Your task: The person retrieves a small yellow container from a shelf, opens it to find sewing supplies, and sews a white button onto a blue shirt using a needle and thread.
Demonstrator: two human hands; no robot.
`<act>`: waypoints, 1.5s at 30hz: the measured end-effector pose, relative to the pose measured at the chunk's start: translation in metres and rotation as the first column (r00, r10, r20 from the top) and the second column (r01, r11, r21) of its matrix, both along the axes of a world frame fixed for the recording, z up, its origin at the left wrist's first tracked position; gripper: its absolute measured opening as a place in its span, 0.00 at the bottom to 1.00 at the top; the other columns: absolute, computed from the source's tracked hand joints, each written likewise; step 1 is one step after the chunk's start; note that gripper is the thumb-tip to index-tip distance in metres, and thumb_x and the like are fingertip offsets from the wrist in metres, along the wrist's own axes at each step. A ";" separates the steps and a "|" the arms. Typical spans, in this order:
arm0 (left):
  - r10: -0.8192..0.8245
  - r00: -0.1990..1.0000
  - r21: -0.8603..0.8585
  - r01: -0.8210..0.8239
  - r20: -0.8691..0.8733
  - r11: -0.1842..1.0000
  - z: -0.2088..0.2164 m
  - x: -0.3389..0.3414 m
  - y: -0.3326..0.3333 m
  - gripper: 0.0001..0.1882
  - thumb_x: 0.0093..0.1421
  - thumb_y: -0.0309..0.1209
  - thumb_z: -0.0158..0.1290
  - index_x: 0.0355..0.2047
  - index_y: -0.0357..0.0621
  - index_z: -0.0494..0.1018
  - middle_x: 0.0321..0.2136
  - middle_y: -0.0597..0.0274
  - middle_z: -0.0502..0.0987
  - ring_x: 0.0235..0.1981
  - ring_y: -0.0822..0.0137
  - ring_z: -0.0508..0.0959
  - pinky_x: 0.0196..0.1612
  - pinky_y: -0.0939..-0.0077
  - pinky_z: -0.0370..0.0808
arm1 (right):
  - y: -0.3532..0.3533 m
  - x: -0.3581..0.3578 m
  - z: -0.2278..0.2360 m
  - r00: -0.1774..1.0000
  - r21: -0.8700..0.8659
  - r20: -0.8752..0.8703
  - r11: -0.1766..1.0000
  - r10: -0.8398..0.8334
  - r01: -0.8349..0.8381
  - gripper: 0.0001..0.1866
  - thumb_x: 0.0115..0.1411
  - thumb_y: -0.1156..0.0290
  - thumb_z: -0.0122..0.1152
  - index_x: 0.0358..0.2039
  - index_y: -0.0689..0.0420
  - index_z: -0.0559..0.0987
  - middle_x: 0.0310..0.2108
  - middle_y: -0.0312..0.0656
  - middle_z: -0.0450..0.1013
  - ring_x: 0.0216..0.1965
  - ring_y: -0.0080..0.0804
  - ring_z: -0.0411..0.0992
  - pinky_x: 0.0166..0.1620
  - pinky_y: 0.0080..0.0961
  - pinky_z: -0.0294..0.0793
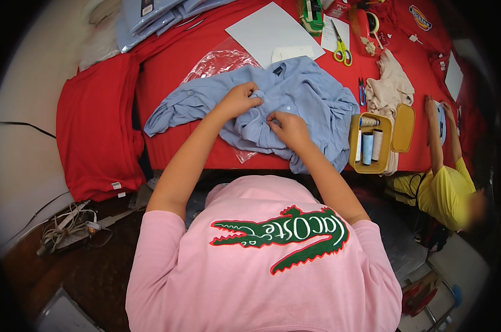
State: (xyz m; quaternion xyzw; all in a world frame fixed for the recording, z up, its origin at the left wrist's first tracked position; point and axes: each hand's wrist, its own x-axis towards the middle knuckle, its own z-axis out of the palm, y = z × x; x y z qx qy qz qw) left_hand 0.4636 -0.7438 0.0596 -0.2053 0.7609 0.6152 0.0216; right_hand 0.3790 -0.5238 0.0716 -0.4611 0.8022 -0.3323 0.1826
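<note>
A light blue button-up shirt (311, 105) lies crumpled on the red-covered table in front of me, one sleeve stretched out to the left. My left hand (240, 101) pinches a fold of its cloth near the middle. Just to the right and a little nearer, my right hand (289, 130) has its fingers closed on the same shirt. Small pale buttons show on the cloth around my hands. Under the shirt, a clear plastic bag (220, 60) and a large white sheet (272, 33) stick out.
Right of the shirt stand a yellow box (354, 166) with thread spools and its lid (403, 128). Beige cloth (391, 83), thread snips (361, 91) and yellow-handled scissors (342, 51) lie beyond. Red garments (98, 127) hang at the left edge. A person in yellow (447, 191) works at the right.
</note>
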 end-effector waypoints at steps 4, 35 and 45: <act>-0.014 0.997 -0.226 0.032 0.081 0.974 0.043 0.004 0.015 0.19 0.55 0.36 0.67 0.41 0.34 0.81 0.30 0.62 0.82 0.32 0.73 0.78 0.38 0.74 0.74 | 0.013 -0.008 -0.011 0.931 0.039 0.340 0.991 -0.132 0.126 0.08 0.59 0.66 0.69 0.38 0.54 0.85 0.18 0.35 0.71 0.19 0.25 0.66 0.25 0.27 0.64; 0.244 0.958 0.708 -0.279 0.153 0.649 0.089 0.044 0.070 0.22 0.67 0.36 0.60 0.53 0.31 0.74 0.47 0.54 0.81 0.46 0.65 0.82 0.51 0.70 0.79 | 0.039 -0.025 0.074 0.799 -0.144 0.545 0.910 -0.255 0.389 0.09 0.58 0.69 0.73 0.37 0.59 0.87 0.17 0.22 0.59 0.20 0.10 0.52 0.25 0.17 0.51; 0.233 0.970 0.633 -0.221 0.065 0.742 0.121 0.062 0.080 0.20 0.65 0.40 0.62 0.47 0.35 0.79 0.38 0.62 0.83 0.37 0.73 0.81 0.40 0.76 0.79 | 0.031 0.014 0.152 0.880 -0.126 0.451 0.966 -0.148 0.226 0.08 0.56 0.71 0.74 0.35 0.59 0.87 0.16 0.22 0.58 0.20 0.10 0.51 0.24 0.18 0.49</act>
